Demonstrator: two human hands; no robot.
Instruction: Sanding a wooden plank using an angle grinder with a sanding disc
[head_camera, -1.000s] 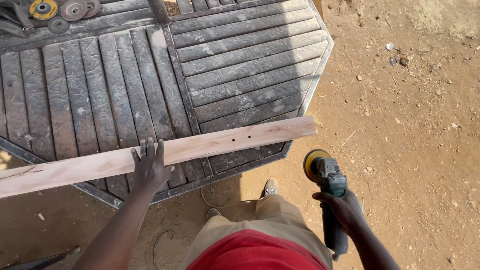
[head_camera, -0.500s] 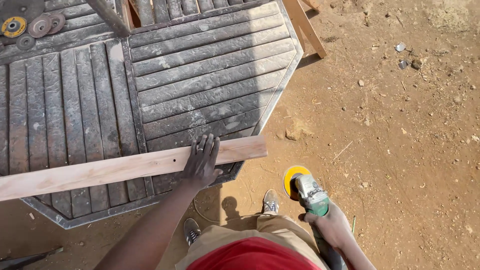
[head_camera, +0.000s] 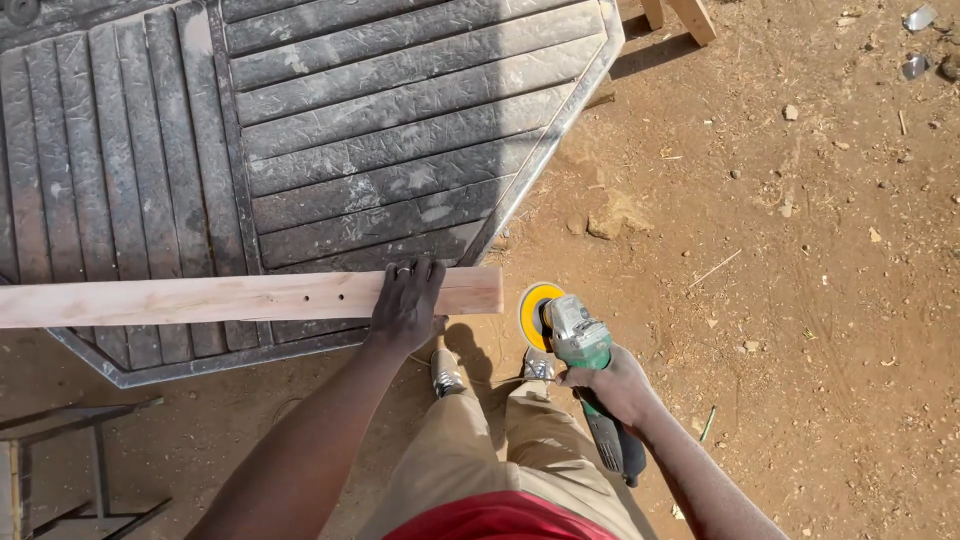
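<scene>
Since the earlier frame left hand (head_camera: 405, 300) slid nearer the pale wooden plank's (head_camera: 230, 298) right end | head view: palm flat on plank, fingers spread, plank lying across dark slatted octagonal metal panel (head_camera: 400, 130) | right hand (head_camera: 615, 385) clamped on green angle grinder (head_camera: 575, 340), yellow disc (head_camera: 535, 315) just beside plank end | stones on dirt (head_camera: 800, 300).

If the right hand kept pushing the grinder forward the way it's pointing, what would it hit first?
Probably the cut end of the wooden plank: the grinder in the right hand aims its yellow disc just beside it, though their heights are unclear.
</scene>
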